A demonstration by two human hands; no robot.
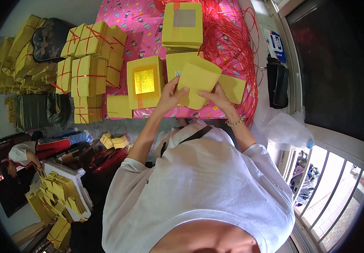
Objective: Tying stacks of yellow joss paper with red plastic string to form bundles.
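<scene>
Between my hands are some yellow paper sheets [199, 80], slightly bowed, held above the near part of the table. My left hand [170, 98] grips their left edge, thumb on top. On the lower right edge, my right hand [219, 98] pinches them with its thumb across the face; a beaded bracelet circles that wrist. More yellow paper [234, 89] lies under and right of the held sheets. Left of my left hand sits a paper stack with a shiny gold square [144, 82]. Farther back, another stack [169, 31] carries a dull grey square.
A pink patterned cloth [127, 25] covers the table. Loose red plastic strings [228, 40] spread over its right side. Tied yellow paper bundles [88, 76] pile up at left. A person [24, 154] bends over a white table with more paper, lower left. A barred window [338, 181] is at right.
</scene>
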